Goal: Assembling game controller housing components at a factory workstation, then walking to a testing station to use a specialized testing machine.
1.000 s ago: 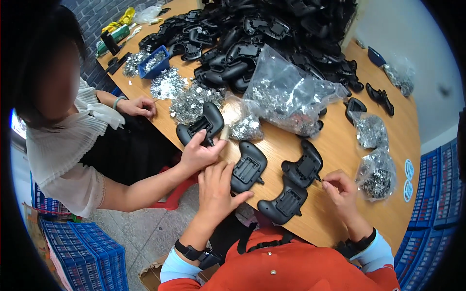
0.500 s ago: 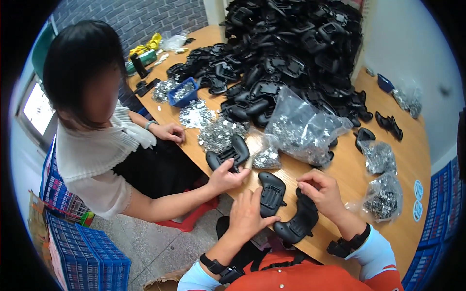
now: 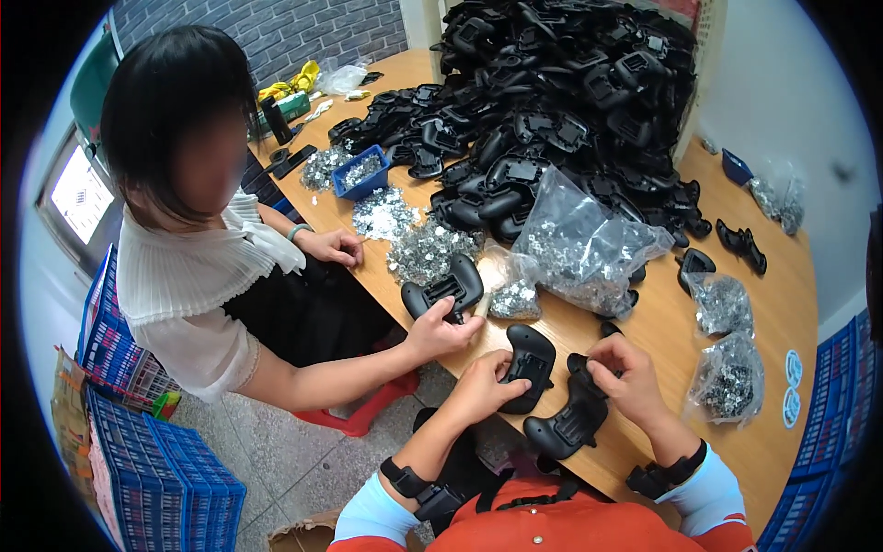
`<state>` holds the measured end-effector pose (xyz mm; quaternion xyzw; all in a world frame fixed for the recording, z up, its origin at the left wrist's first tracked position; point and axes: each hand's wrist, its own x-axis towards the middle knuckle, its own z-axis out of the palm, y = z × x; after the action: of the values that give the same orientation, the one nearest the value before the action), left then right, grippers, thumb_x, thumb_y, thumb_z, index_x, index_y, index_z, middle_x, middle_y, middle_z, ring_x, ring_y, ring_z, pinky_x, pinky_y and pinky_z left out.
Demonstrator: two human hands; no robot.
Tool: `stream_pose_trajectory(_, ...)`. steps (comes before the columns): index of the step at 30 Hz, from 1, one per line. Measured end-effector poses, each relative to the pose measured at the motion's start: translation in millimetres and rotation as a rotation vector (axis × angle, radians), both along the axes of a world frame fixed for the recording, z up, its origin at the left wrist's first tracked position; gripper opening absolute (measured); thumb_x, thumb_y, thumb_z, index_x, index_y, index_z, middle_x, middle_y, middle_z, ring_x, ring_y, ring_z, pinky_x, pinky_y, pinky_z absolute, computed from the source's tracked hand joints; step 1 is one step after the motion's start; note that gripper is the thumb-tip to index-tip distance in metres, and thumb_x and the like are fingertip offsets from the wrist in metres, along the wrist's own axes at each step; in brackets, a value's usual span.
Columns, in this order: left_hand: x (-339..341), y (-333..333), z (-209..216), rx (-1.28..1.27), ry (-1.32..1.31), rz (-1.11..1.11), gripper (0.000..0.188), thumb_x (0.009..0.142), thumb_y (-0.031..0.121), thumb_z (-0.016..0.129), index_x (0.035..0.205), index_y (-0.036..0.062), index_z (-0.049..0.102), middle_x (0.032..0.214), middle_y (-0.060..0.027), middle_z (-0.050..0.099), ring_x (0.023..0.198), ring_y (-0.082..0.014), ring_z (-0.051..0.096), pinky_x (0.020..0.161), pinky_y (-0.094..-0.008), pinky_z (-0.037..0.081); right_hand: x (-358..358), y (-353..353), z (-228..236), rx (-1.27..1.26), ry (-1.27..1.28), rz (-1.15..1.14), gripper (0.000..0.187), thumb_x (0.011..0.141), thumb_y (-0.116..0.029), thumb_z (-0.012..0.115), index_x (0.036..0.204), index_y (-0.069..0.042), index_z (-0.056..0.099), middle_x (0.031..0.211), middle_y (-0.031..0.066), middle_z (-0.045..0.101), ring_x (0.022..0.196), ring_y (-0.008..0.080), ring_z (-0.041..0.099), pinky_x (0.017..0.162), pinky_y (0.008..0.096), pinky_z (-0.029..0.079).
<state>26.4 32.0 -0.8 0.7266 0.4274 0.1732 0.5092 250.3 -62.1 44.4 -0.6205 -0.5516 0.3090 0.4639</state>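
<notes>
A black game controller shell (image 3: 531,354) is in my left hand (image 3: 487,385), with my thumb pressed on its near side. Just to its right, a second black controller shell (image 3: 563,429) lies at the table's near edge. The bent fingers of my right hand (image 3: 633,379) close at that shell's upper grip; the exact contact is partly hidden. On my left, a co-worker's hand (image 3: 436,333) holds another black controller shell (image 3: 448,287), its open compartment facing up. The co-worker's other hand (image 3: 333,247) rests by the table edge.
A large heap of black controller shells (image 3: 570,101) fills the table's back. Loose silvery metal pieces (image 3: 432,250) lie near the co-worker. Clear bags of metal pieces (image 3: 589,253) stand in the middle, others (image 3: 727,379) at right. A blue bin (image 3: 361,173) sits farther back.
My left hand has gone from lying flat over its shell to gripping it, and that shell has shifted slightly right. My right fingers have lowered onto the second shell's upper grip.
</notes>
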Motion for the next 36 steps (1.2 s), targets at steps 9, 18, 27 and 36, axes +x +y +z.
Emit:
stream_pose_trajectory(9, 0, -1, -6, -0.627, -0.651, 0.103, 0.023, 0.096, 0.017, 0.054, 0.111, -0.0002, 0.059, 0.097, -0.0015, 0.065, 0.083, -0.0063, 0.060, 0.075, -0.0212, 0.048, 20, -9, 6, -0.054, 0.259, -0.055, 0.014, 0.085, -0.003, 0.062, 0.098, 0.000, 0.063, 0.081, -0.0013, 0.061, 0.072, 0.0050, 0.056, 0.065, 0.0201, 0.046)
stream_pose_trajectory(18, -2, 3, -18, -0.663, -0.675, 0.097, 0.027, 0.096, 0.016, 0.052, 0.116, -0.0019, 0.058, 0.098, -0.0028, 0.066, 0.084, -0.0071, 0.062, 0.075, -0.0217, 0.050, 23, 2, 6, -0.100, 0.432, -0.009, 0.016, 0.086, -0.003, 0.062, 0.101, 0.001, 0.062, 0.087, 0.0038, 0.064, 0.077, 0.0102, 0.061, 0.070, 0.0240, 0.051)
stream_pose_trajectory(27, -2, 4, -17, -0.654, -0.667, 0.091, 0.029, 0.095, 0.016, 0.053, 0.117, -0.0032, 0.057, 0.100, -0.0039, 0.066, 0.084, -0.0079, 0.062, 0.076, -0.0217, 0.050, 21, 18, 4, -0.146, 0.637, -0.006, 0.022, 0.087, -0.002, 0.061, 0.109, 0.003, 0.060, 0.091, 0.0085, 0.065, 0.080, 0.0163, 0.066, 0.072, 0.0265, 0.055)
stream_pose_trajectory(36, -2, 5, -19, -0.670, -0.664, 0.083, 0.031, 0.095, 0.016, 0.053, 0.119, -0.0040, 0.056, 0.103, -0.0064, 0.066, 0.088, -0.0104, 0.063, 0.080, -0.0241, 0.051, 12, 32, 2, -0.156, 0.597, -0.005, 0.019, 0.087, -0.001, 0.059, 0.106, 0.004, 0.061, 0.091, 0.0093, 0.064, 0.079, 0.0163, 0.066, 0.070, 0.0263, 0.055)
